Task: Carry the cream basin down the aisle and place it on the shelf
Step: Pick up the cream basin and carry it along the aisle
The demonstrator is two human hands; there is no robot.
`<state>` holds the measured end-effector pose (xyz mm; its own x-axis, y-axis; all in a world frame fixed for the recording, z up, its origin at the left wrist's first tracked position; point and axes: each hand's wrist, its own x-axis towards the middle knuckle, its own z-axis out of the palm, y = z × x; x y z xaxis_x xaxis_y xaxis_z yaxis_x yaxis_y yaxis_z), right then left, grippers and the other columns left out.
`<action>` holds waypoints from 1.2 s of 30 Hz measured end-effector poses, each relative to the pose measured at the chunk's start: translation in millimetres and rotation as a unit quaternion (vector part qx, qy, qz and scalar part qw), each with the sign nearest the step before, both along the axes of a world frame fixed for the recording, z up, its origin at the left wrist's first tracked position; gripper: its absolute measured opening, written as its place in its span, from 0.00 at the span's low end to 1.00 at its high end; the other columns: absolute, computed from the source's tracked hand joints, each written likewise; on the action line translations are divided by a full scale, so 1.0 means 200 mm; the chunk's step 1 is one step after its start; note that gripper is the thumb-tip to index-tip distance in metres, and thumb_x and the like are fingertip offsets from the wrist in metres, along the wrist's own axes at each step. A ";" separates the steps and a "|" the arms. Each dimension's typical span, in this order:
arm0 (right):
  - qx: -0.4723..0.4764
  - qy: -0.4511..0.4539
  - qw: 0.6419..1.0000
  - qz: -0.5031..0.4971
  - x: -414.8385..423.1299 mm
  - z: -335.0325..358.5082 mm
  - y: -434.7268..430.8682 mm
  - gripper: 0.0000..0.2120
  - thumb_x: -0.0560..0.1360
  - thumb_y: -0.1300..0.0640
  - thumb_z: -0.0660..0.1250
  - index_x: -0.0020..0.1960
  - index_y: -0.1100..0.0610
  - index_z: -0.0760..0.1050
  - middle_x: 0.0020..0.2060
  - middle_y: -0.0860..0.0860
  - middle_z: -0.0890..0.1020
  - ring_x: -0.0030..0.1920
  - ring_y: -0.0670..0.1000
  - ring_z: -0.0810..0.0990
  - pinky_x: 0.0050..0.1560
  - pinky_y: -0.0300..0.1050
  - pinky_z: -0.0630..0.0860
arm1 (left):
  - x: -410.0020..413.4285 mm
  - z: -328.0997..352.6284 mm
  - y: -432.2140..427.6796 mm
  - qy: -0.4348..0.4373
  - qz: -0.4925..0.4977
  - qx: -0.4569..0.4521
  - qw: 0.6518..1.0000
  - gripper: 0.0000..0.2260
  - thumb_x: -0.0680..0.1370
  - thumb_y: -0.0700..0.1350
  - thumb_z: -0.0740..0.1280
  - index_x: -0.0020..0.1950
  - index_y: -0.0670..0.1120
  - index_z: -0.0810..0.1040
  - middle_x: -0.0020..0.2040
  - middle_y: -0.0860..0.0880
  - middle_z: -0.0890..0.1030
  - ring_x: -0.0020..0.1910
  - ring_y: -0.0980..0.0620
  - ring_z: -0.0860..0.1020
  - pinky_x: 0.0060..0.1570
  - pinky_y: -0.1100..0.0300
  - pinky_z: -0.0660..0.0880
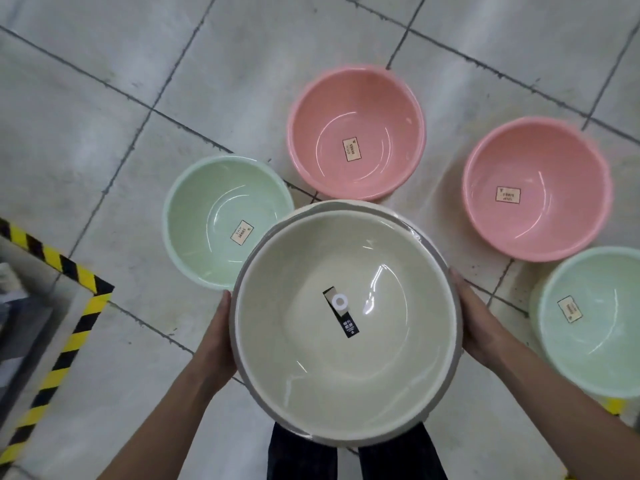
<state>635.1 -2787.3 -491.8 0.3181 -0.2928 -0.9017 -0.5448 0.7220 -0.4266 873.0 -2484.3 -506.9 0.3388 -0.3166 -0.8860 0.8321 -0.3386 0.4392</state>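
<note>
A large round cream basin (346, 375) with a black label stuck inside fills the lower middle of the head view. I hold it off the floor by its two sides. My left hand (216, 344) presses against its left rim and my right hand (479, 327) against its right rim. A second cream rim (349, 204) shows just behind its far edge; I cannot tell whether that is another basin nested under it. No shelf is in view.
Two pink basins (356, 109) (536, 157) and two pale green basins (211, 188) (595, 341) stand on the grey tiled floor (104, 116) ahead. Yellow-black hazard tape (65, 344) edges a raised platform at the left. My dark trouser legs (301, 455) show below the basin.
</note>
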 end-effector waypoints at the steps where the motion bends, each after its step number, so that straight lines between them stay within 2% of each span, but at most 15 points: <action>1: -0.012 0.000 1.000 0.026 0.08 0.05 0.01 0.22 0.81 0.34 0.56 0.55 0.42 0.86 0.55 0.49 0.88 0.55 0.49 0.87 0.60 0.55 0.78 | 0.03 0.05 0.05 0.003 0.020 -0.001 1.000 0.28 0.83 0.66 0.51 0.70 0.54 0.80 0.68 0.42 0.81 0.67 0.40 0.79 0.66 0.36 0.73; 4: -0.040 -0.004 0.997 0.069 0.33 0.15 0.06 0.22 0.82 0.35 0.57 0.60 0.46 0.83 0.57 0.50 0.87 0.57 0.51 0.85 0.63 0.57 0.78 | 0.14 0.18 0.14 -0.004 0.076 0.011 0.997 0.25 0.83 0.64 0.54 0.62 0.54 0.85 0.61 0.44 0.85 0.56 0.43 0.85 0.53 0.41 0.81; 7: -0.048 -0.036 0.995 0.083 0.56 0.23 0.14 0.21 0.83 0.36 0.57 0.62 0.45 0.82 0.58 0.49 0.87 0.60 0.52 0.85 0.64 0.55 0.78 | 0.27 0.28 0.21 -0.014 0.128 0.024 0.991 0.20 0.84 0.59 0.58 0.65 0.50 0.82 0.53 0.46 0.88 0.50 0.43 0.84 0.50 0.43 0.79; 11: -0.036 -0.071 0.992 0.097 0.82 0.33 0.23 0.24 0.80 0.33 0.58 0.65 0.44 0.81 0.59 0.49 0.87 0.61 0.51 0.85 0.64 0.55 0.77 | 0.44 0.39 0.31 -0.032 0.170 0.028 0.985 0.15 0.84 0.55 0.60 0.60 0.49 0.82 0.45 0.49 0.88 0.40 0.48 0.86 0.46 0.47 0.78; 15: -0.044 -0.102 0.985 0.132 1.05 0.38 0.31 0.24 0.74 0.29 0.63 0.62 0.39 0.82 0.59 0.47 0.86 0.61 0.51 0.84 0.63 0.55 0.77 | 0.62 0.44 0.43 -0.037 0.190 0.013 0.981 0.15 0.83 0.57 0.62 0.57 0.50 0.84 0.48 0.47 0.88 0.43 0.45 0.86 0.52 0.44 0.78; 18: -0.045 -0.107 0.984 0.138 1.19 0.36 0.32 0.28 0.71 0.28 0.63 0.62 0.42 0.82 0.58 0.48 0.87 0.60 0.52 0.84 0.62 0.54 0.78 | 0.74 0.44 0.46 -0.042 0.209 0.011 0.977 0.14 0.82 0.57 0.64 0.56 0.51 0.86 0.50 0.47 0.88 0.47 0.43 0.84 0.54 0.44 0.78; 20: -0.046 -0.114 0.982 0.142 1.28 0.33 0.31 0.28 0.72 0.29 0.63 0.64 0.44 0.81 0.58 0.48 0.87 0.60 0.52 0.84 0.61 0.54 0.78 | 0.81 0.43 0.46 -0.047 0.213 0.011 0.976 0.14 0.82 0.55 0.64 0.57 0.50 0.85 0.49 0.48 0.88 0.48 0.44 0.83 0.52 0.46 0.78; 23: -0.046 -0.117 0.977 0.173 1.43 0.26 0.29 0.25 0.79 0.35 0.62 0.69 0.47 0.78 0.58 0.47 0.86 0.61 0.52 0.83 0.58 0.51 0.77 | 0.89 0.43 0.45 -0.046 0.217 0.015 0.975 0.14 0.83 0.55 0.63 0.54 0.51 0.87 0.50 0.47 0.87 0.48 0.45 0.84 0.52 0.46 0.78; 26: -0.033 -0.122 0.971 0.202 1.54 0.18 0.25 0.22 0.82 0.38 0.60 0.70 0.47 0.77 0.60 0.47 0.86 0.61 0.50 0.83 0.60 0.51 0.77 | 0.94 0.39 0.44 -0.043 0.238 0.019 0.970 0.16 0.83 0.55 0.62 0.50 0.52 0.88 0.50 0.47 0.87 0.47 0.45 0.85 0.52 0.46 0.78; 29: -0.012 -0.119 0.973 0.198 1.62 0.09 0.23 0.24 0.81 0.38 0.61 0.69 0.49 0.78 0.60 0.49 0.86 0.60 0.50 0.84 0.59 0.51 0.78 | 0.97 0.31 0.43 -0.035 0.268 0.028 0.962 0.16 0.83 0.55 0.62 0.51 0.51 0.88 0.50 0.46 0.87 0.47 0.45 0.86 0.51 0.46 0.79; 32: 0.006 -0.115 0.976 0.184 1.71 -0.03 0.23 0.27 0.75 0.37 0.65 0.67 0.51 0.79 0.56 0.49 0.87 0.56 0.51 0.85 0.56 0.51 0.78 | 0.97 0.16 0.43 -0.032 0.284 0.040 0.957 0.15 0.83 0.55 0.63 0.53 0.51 0.88 0.50 0.47 0.88 0.47 0.44 0.86 0.52 0.44 0.80; 34: 0.003 -0.118 0.977 0.178 1.74 -0.13 0.22 0.23 0.76 0.39 0.66 0.65 0.50 0.80 0.52 0.48 0.88 0.52 0.49 0.86 0.55 0.50 0.79 | 0.98 0.05 0.42 -0.027 0.288 0.050 0.956 0.14 0.83 0.56 0.64 0.53 0.51 0.87 0.50 0.47 0.88 0.46 0.45 0.86 0.53 0.44 0.80; 36: 0.012 -0.115 0.979 0.169 1.77 -0.22 0.21 0.15 0.81 0.43 0.63 0.58 0.50 0.82 0.46 0.46 0.88 0.46 0.47 0.86 0.51 0.47 0.79 | 0.99 -0.06 0.42 -0.026 0.291 0.043 0.955 0.13 0.81 0.55 0.66 0.55 0.49 0.86 0.49 0.47 0.88 0.46 0.45 0.86 0.52 0.45 0.81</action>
<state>988.2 -2745.2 -535.6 0.5890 -0.1148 -0.7999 -0.6453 0.5290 -0.5511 1070.7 -2401.2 -519.0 0.4789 0.0124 -0.8778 0.8685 0.1389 0.4758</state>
